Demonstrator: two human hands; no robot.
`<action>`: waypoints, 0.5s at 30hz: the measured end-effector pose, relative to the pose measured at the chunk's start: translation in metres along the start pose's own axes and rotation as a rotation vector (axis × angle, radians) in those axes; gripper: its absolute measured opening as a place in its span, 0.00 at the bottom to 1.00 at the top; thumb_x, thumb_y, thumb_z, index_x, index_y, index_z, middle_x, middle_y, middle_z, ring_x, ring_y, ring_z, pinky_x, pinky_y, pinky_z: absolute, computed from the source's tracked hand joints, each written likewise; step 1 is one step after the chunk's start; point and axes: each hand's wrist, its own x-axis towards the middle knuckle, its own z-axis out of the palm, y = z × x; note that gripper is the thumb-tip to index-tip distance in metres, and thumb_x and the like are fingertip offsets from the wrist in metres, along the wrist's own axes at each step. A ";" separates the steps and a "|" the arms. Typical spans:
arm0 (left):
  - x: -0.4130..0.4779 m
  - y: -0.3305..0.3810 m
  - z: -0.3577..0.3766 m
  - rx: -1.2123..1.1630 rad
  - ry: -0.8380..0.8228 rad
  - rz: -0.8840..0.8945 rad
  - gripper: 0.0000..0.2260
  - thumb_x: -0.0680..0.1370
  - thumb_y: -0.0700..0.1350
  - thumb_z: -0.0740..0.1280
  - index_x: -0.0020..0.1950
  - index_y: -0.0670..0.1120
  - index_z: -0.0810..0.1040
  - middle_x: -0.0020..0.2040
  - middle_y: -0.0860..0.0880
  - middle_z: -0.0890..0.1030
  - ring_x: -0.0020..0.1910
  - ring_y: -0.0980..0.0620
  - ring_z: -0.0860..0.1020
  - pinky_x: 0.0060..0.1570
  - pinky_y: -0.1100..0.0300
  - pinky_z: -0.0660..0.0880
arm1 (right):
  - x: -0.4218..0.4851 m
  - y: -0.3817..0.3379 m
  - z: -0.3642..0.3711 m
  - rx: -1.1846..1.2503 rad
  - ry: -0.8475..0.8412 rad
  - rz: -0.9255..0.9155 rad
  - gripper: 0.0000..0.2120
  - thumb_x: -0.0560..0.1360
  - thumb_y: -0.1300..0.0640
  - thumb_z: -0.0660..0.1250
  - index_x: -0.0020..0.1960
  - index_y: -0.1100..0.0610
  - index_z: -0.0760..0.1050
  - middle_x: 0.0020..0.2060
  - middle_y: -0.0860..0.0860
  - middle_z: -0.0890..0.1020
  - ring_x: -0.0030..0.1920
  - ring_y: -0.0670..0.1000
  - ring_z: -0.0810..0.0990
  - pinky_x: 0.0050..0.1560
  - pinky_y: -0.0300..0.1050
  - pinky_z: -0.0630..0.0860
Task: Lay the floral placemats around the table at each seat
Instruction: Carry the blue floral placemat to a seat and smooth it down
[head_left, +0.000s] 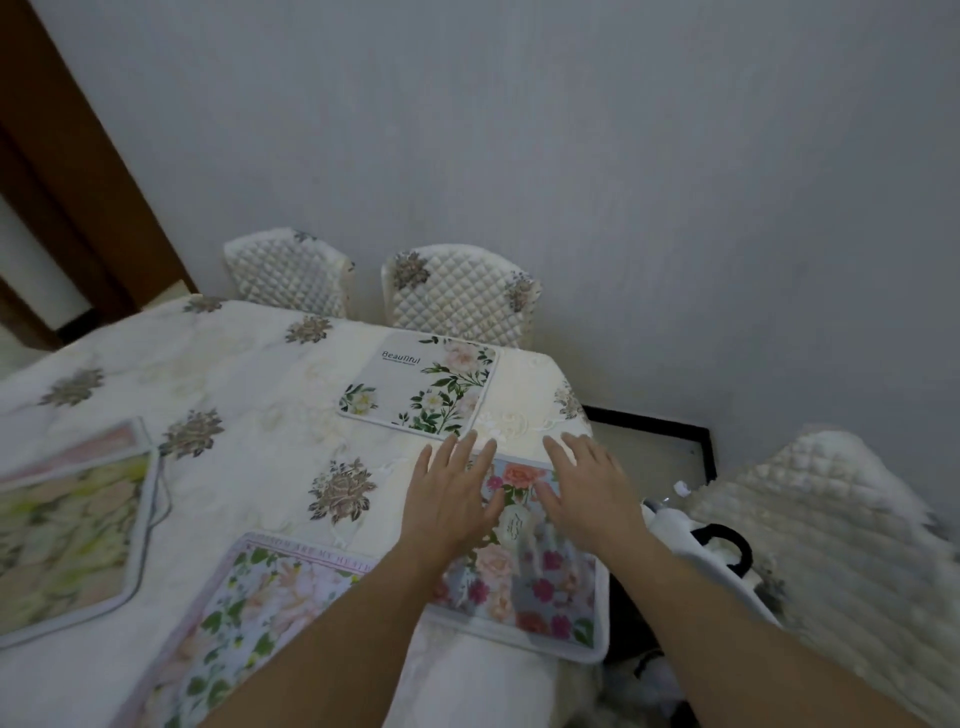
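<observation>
Placemats: four in head view, all lying on the table (249, 364), which is covered w/ a quilted white cloth w/ grey-brown flower motifs.
Pink-rose mat (540, 582): near right corner of table, flat, under both hands; its near right corner sits right at the table edge.
Left hand (452, 499): palm down on the pink-rose mat's left part, fingers spread & straight, not gripping anything; fingertips reach past the mat's far edge.
Right hand (587, 483): palm down on the mat's far right part, fingers splayed flat, nothing held.
"Beautiful" mat (415, 387): far side, in front of the right-hand quilted chair (457, 296); white/green flowers; apart from the pink-rose mat, small gap btwn them.
Lettered mat (249, 618): near edge, just left of the pink-rose mat, partly under left forearm.
Yellow-green mat (67, 525): far left, blurred, well apart from the others.
Second far chair (288, 270): left of the first, no mat in front of it.
Near chair (831, 519): at right, beside table corner, blurred.
Dark bag handle (727, 545): btwn table & near chair; contents hard to tell.
</observation>
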 end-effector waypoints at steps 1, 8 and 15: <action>-0.004 0.000 -0.005 0.002 0.021 -0.011 0.30 0.78 0.64 0.50 0.79 0.54 0.54 0.79 0.49 0.58 0.78 0.48 0.55 0.76 0.44 0.53 | -0.001 -0.004 -0.007 -0.004 0.026 -0.014 0.28 0.77 0.43 0.57 0.71 0.56 0.70 0.66 0.57 0.76 0.67 0.59 0.73 0.66 0.58 0.71; -0.040 -0.010 -0.032 0.024 0.143 -0.055 0.30 0.77 0.63 0.51 0.77 0.52 0.61 0.75 0.49 0.67 0.74 0.47 0.63 0.74 0.44 0.59 | -0.012 -0.043 -0.022 0.019 0.077 -0.103 0.25 0.77 0.44 0.60 0.70 0.54 0.71 0.66 0.55 0.76 0.67 0.58 0.73 0.66 0.56 0.71; -0.095 -0.037 -0.038 0.056 0.237 -0.221 0.26 0.75 0.62 0.57 0.69 0.51 0.72 0.66 0.48 0.77 0.64 0.45 0.74 0.64 0.45 0.71 | -0.017 -0.099 -0.016 0.095 0.065 -0.299 0.26 0.76 0.42 0.57 0.70 0.52 0.71 0.64 0.53 0.77 0.65 0.55 0.74 0.64 0.55 0.72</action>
